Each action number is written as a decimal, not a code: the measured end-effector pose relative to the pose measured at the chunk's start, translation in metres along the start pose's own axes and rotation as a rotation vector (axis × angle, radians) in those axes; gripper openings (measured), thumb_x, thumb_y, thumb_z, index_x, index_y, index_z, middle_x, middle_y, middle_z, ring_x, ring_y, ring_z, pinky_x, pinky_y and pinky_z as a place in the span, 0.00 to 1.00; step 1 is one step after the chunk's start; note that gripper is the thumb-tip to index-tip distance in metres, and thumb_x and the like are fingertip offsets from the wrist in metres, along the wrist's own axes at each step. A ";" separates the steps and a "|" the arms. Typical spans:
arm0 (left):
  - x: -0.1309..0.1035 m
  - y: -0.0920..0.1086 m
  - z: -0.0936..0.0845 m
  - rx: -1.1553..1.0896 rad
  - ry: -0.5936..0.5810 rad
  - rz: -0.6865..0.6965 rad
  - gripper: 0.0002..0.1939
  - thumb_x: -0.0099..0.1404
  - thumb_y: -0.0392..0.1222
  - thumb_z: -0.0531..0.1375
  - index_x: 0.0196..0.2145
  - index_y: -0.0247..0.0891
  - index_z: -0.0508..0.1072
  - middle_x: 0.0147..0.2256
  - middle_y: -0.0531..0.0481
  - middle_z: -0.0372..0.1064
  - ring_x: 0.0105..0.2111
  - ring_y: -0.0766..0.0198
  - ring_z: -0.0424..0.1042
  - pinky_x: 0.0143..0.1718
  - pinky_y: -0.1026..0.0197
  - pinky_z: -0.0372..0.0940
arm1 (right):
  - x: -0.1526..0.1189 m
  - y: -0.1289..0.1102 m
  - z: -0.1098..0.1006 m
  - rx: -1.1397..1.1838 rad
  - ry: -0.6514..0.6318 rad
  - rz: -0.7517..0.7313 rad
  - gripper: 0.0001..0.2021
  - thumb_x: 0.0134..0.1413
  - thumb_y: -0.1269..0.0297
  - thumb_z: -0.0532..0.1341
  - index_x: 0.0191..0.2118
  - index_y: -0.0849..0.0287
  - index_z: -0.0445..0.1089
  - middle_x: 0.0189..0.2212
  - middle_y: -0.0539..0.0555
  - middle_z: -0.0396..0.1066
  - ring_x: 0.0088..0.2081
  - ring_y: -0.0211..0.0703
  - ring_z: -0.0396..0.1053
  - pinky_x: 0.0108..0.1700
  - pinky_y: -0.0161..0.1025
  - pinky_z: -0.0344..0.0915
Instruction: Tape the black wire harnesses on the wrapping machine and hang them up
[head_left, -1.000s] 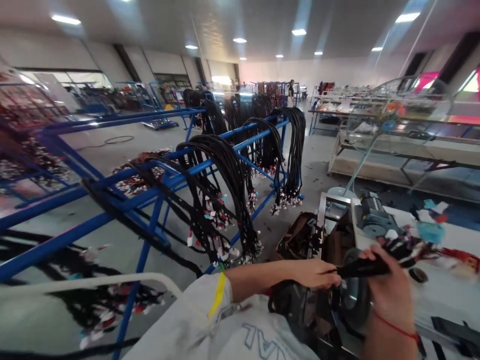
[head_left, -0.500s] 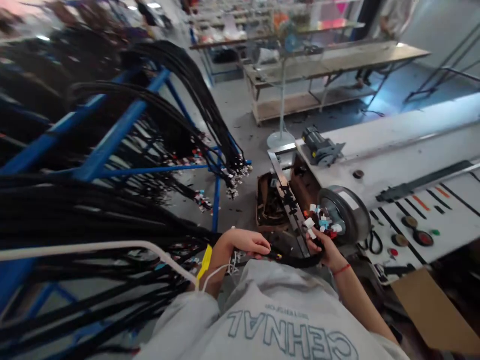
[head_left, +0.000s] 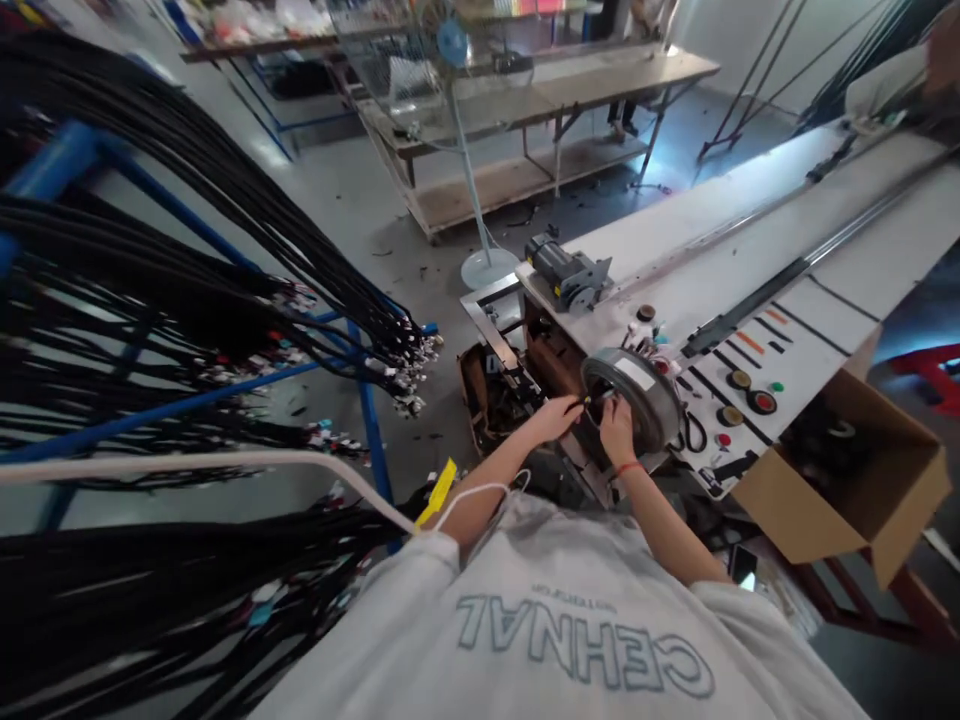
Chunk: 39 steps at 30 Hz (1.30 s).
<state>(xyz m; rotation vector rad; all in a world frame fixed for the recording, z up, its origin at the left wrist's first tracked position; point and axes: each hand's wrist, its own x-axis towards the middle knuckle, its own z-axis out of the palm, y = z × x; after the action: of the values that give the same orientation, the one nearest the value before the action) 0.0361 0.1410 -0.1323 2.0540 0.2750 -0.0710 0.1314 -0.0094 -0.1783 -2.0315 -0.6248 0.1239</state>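
Observation:
My left hand is closed on a dark wiring harness just in front of a round grey ring-shaped machine head. My right hand, with a red string at the wrist, has its fingers curled at the ring's opening and appears to grip the same harness. Its fingertips are partly hidden against the ring. White, red and blue connectors show just beyond the ring, over the white table's edge. A small yellow mark is visible near my left fingertips.
A long white table carries a motor, tape rolls and dark strips. On the left, a blue rack holds many black harnesses. An open cardboard box stands at right, a fan ahead. Another person's arm is far right.
Both hands have come together at the ring. The harness connectors have shifted from before the ring to its far side. The view has turned right.

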 end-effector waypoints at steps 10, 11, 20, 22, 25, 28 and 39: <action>0.013 -0.020 -0.028 0.022 -0.056 0.177 0.12 0.70 0.41 0.51 0.32 0.35 0.69 0.26 0.54 0.67 0.26 0.67 0.65 0.32 0.65 0.59 | -0.008 0.005 -0.010 -0.116 -0.129 -0.026 0.12 0.55 0.54 0.55 0.29 0.55 0.66 0.41 0.64 0.72 0.46 0.56 0.68 0.51 0.54 0.64; 0.011 -0.021 -0.026 -0.004 -0.062 0.182 0.13 0.71 0.42 0.51 0.31 0.35 0.69 0.25 0.54 0.66 0.25 0.67 0.64 0.31 0.65 0.59 | -0.006 0.002 -0.012 -0.087 -0.132 -0.041 0.12 0.56 0.54 0.54 0.30 0.55 0.66 0.41 0.63 0.72 0.43 0.54 0.69 0.49 0.52 0.65; -0.002 -0.022 -0.014 -0.123 -0.081 0.165 0.19 0.72 0.50 0.48 0.32 0.35 0.69 0.26 0.54 0.65 0.25 0.67 0.64 0.33 0.64 0.61 | 0.001 -0.016 -0.005 -0.156 -0.218 0.110 0.07 0.46 0.68 0.59 0.35 0.56 0.66 0.32 0.58 0.72 0.33 0.52 0.70 0.41 0.48 0.68; -0.004 -0.022 -0.014 -0.151 -0.085 0.142 0.19 0.72 0.51 0.48 0.33 0.35 0.69 0.26 0.54 0.65 0.24 0.68 0.64 0.32 0.64 0.61 | 0.003 -0.014 -0.004 -0.172 -0.228 0.065 0.05 0.47 0.69 0.57 0.33 0.56 0.68 0.33 0.59 0.73 0.36 0.53 0.70 0.44 0.49 0.68; -0.005 -0.023 -0.015 -0.155 -0.066 0.142 0.20 0.72 0.53 0.48 0.32 0.35 0.68 0.26 0.54 0.65 0.24 0.69 0.63 0.32 0.65 0.61 | 0.000 -0.014 -0.007 -0.171 -0.187 -0.027 0.06 0.50 0.66 0.56 0.31 0.55 0.70 0.37 0.61 0.72 0.41 0.55 0.70 0.47 0.51 0.66; -0.004 -0.025 -0.016 -0.206 -0.063 0.140 0.21 0.72 0.55 0.48 0.33 0.35 0.67 0.27 0.54 0.65 0.23 0.69 0.62 0.30 0.65 0.61 | -0.008 -0.015 -0.014 -0.086 -0.181 0.029 0.08 0.55 0.61 0.54 0.34 0.56 0.69 0.36 0.61 0.72 0.38 0.55 0.72 0.43 0.52 0.68; -0.002 -0.046 0.026 -0.242 -0.152 0.098 0.16 0.72 0.48 0.49 0.32 0.35 0.67 0.27 0.52 0.66 0.26 0.68 0.63 0.32 0.65 0.61 | 0.009 -0.040 -0.013 -0.058 -0.194 -0.118 0.18 0.62 0.51 0.50 0.46 0.57 0.67 0.41 0.62 0.74 0.43 0.53 0.72 0.48 0.50 0.67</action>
<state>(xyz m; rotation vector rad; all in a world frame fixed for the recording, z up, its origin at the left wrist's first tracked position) 0.0253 0.1387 -0.1839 1.8076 0.0837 -0.1273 0.1283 0.0010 -0.1365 -2.0478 -0.8770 0.2376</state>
